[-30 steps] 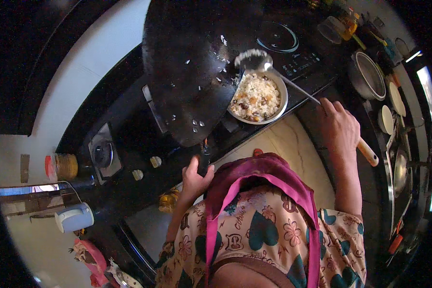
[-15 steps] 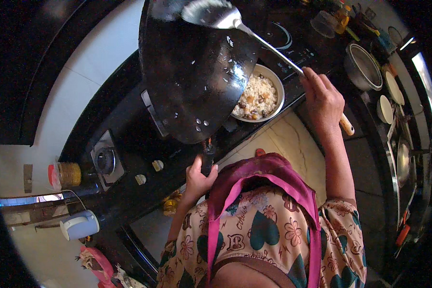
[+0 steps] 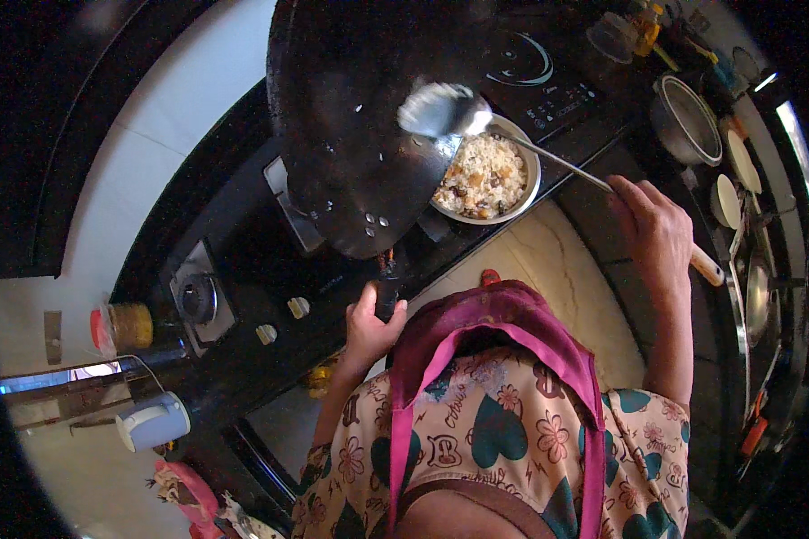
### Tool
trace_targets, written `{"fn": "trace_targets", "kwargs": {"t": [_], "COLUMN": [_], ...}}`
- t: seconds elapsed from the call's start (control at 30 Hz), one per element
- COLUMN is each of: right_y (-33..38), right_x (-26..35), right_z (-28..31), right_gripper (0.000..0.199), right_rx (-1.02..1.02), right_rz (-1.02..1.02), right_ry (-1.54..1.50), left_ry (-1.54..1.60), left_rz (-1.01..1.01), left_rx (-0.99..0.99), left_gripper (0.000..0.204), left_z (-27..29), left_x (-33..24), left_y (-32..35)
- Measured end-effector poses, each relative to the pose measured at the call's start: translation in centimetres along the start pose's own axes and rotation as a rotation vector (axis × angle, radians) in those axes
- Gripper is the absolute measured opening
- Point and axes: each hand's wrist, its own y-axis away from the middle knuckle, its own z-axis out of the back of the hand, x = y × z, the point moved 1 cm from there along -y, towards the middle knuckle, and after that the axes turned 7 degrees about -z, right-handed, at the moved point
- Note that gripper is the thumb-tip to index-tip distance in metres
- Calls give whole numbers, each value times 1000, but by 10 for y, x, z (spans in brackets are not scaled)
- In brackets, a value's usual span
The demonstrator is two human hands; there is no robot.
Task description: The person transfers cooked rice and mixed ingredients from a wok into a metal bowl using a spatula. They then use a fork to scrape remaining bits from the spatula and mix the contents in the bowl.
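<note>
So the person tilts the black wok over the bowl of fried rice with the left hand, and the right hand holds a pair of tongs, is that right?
Not quite. In the head view the right hand holds a long metal ladle, not tongs. The rest stands: the left hand grips the handle of the black wok, which is tilted over the bowl of fried rice.

I see a gas stove (image 3: 243, 278) with a burner (image 3: 198, 298) and pale knobs (image 3: 298, 307) on the dark table (image 3: 620, 225). A jar with a red lid (image 3: 121, 327) stands at its left end, near a white cup (image 3: 153, 422). An induction cooktop (image 3: 535, 76) lies at the top, a steel pot (image 3: 686, 119) to its right, beside small lids (image 3: 726, 201).
</note>
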Motion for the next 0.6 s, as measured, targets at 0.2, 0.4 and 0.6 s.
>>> {"fn": "trace_targets", "kwargs": {"t": [0.2, 0.4, 0.6], "right_y": [-24, -16, -7], "right_x": [17, -13, -32], "right_z": [-24, -34, -10], "right_gripper": [18, 19, 16], "right_rx": [-42, 80, 47], "right_rz": [14, 51, 90], "right_ry": [-337, -20, 197], "left_ry": [12, 3, 4], "left_rz": [-30, -47, -102], "left_rx": [-6, -27, -59], "left_gripper": [26, 25, 25], "left_z": [1, 2, 6], "left_x": [-3, -1, 5], "left_y": [-4, -8, -11]}}
